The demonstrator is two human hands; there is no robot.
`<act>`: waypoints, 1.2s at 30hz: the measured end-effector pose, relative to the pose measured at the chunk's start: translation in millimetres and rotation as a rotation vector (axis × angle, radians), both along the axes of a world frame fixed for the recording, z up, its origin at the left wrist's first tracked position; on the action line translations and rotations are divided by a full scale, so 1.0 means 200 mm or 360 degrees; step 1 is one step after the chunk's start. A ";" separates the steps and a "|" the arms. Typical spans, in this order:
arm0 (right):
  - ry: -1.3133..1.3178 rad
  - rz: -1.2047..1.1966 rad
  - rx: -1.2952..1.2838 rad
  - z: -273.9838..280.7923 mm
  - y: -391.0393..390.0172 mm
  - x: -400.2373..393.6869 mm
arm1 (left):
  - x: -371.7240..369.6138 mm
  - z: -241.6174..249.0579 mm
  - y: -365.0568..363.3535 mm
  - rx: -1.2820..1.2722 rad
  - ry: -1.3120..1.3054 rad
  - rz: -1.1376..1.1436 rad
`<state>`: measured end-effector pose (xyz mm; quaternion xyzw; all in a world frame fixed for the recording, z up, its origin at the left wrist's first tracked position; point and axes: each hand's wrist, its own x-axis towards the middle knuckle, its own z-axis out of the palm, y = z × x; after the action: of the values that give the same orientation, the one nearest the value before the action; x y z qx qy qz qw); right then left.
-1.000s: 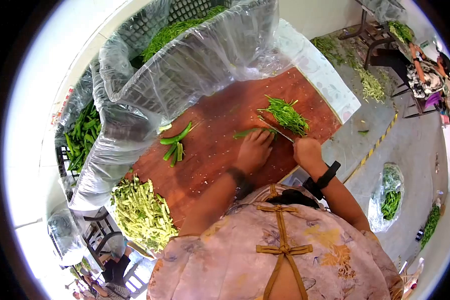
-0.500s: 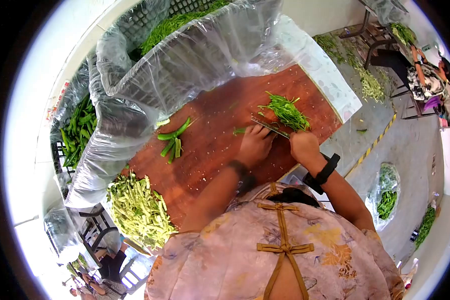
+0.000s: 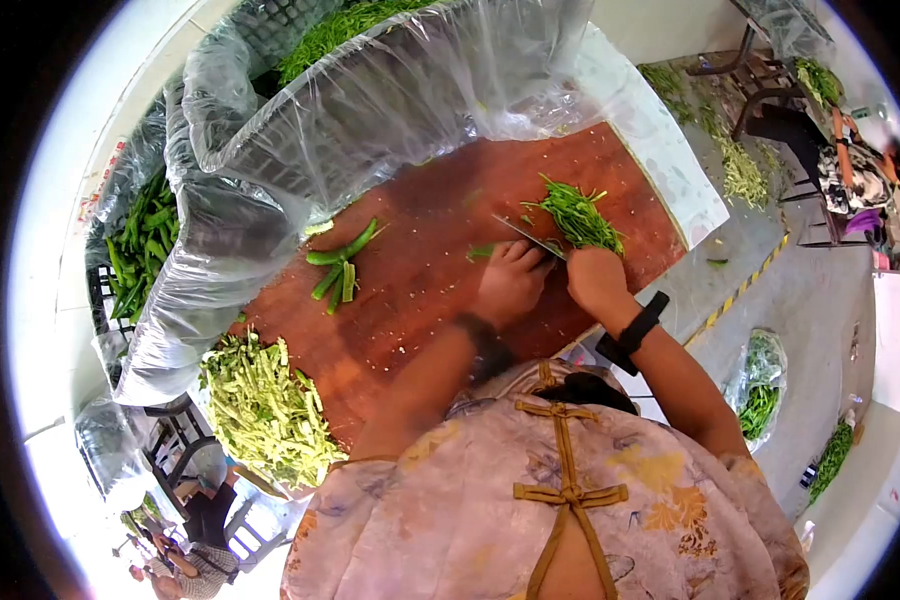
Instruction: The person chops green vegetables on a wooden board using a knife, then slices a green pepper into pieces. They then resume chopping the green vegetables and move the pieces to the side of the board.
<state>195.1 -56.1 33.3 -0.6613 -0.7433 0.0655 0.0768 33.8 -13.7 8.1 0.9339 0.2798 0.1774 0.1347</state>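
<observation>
On the reddish-brown board (image 3: 420,240), my right hand (image 3: 597,280) is closed round the handle of a knife (image 3: 530,237), whose blade points up and left. Beside the blade, my left hand (image 3: 513,283) has its fingers curled down on a green pepper (image 3: 482,251), of which one end sticks out to the left. Just above my right hand lies a pile of thin green strips (image 3: 578,214). Several green peppers, some of them cut, (image 3: 342,262) rest further left on the board. Pale green pepper cores (image 3: 270,410) are heaped at the lower left corner.
A plastic-lined crate (image 3: 370,110) borders the board's far side, with green strips (image 3: 340,40) inside. Whole green peppers (image 3: 150,240) fill another crate at the left. A bag of greens (image 3: 760,395) is on the floor at right. Other people sit at upper right and lower left.
The knife and my right hand have shifted slightly left and upward, closer to my left hand. The whole view has turned a little. My left hand stays on the pepper.
</observation>
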 end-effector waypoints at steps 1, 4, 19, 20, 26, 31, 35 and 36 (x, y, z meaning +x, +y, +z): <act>-0.0011 0.0012 0.0103 -0.02 0.02 0.00 | 0.00 0.00 0.00 0.0001 0.0001 0.0001; 0.0072 -0.0044 0.0232 -0.04 0.06 0.00 | -0.02 -0.01 0.00 0.0064 -0.0214 -0.0015; -0.0018 -0.0123 -0.0189 0.17 -0.12 -0.01 | -0.02 -0.02 0.00 0.0012 -0.0161 0.0006; -0.0020 -0.0117 -0.0195 0.16 -0.12 -0.01 | -0.02 -0.02 0.00 0.0020 -0.0171 0.0002; -0.0035 -0.0116 -0.0182 0.04 0.04 -0.06 | -0.02 -0.02 0.01 -0.0006 -0.0224 -0.0014; 0.0068 -0.0013 0.0166 0.02 0.12 -0.06 | -0.02 -0.05 0.02 0.0058 -0.0334 -0.0032; 0.0011 -0.0093 -0.0086 0.06 -0.02 -0.01 | -0.02 -0.05 0.00 0.0056 -0.0318 0.0000; 0.0006 -0.0100 -0.0086 0.09 -0.05 -0.01 | -0.01 -0.05 0.00 0.0029 -0.0277 0.0005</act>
<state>193.6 -66.7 50.4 -0.6861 -0.7199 0.0843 0.0624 31.5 -13.1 -1.3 0.9156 0.2670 0.2607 0.1497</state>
